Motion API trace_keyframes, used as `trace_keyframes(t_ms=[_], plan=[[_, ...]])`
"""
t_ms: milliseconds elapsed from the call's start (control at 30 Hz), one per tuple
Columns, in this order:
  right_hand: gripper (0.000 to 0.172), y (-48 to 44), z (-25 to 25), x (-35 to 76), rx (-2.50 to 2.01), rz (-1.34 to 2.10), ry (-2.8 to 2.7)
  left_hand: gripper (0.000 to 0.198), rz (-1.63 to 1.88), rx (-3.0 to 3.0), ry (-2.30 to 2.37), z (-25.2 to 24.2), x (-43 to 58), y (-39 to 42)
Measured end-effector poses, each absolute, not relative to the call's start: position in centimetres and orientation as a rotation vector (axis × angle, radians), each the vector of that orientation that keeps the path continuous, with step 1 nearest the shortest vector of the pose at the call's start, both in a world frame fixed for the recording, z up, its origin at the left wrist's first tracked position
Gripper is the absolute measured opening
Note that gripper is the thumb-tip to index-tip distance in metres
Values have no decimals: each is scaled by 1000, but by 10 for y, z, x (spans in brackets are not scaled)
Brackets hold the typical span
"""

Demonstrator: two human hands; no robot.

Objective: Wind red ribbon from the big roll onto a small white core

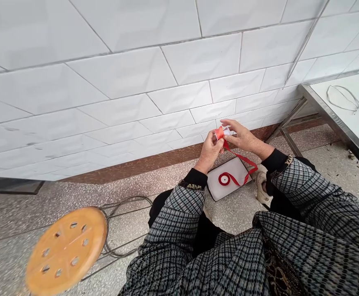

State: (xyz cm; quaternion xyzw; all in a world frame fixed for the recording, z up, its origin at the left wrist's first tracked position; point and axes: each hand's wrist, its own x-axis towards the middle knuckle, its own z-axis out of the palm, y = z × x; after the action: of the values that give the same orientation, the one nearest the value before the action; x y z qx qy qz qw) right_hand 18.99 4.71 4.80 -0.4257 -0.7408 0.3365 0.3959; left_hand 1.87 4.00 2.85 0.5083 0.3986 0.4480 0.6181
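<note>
While facing a white tiled wall (pixel 130 74), got an orange stool (pixel 67 248) off left and a shallow tray (pixel 228 167) down below. With left hand (pixel 208 154), pinching a ribbon-wrapped white piece (pixel 219 133) above the tray; with right hand (pixel 244 137), touching its end, can't tell if gripping. Trailing red ribbon (pixel 251 163) to a red roll (pixel 224 179) in the tray.

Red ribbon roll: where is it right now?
In the head view, the red ribbon roll lies right of centre, below the hands, on the white dark-edged panel on the floor, left of the pale shoe.
</note>
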Motion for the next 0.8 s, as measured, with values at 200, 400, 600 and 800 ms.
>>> trace_keyframes(t_ms=[200,400,600,800], plan=[[39,40,52,185,-977,877,-1920,29,1085,1116,886,30,15,40],[49,37,56,182,-975,835,-1829,29,1060,1132,900,28,15,41],[29,39,56,187,-922,829,-1995,22,1045,1183,912,32,11,41],[43,40,61,189,-901,881,-2041,23,1050,1246,934,38,5,39]])
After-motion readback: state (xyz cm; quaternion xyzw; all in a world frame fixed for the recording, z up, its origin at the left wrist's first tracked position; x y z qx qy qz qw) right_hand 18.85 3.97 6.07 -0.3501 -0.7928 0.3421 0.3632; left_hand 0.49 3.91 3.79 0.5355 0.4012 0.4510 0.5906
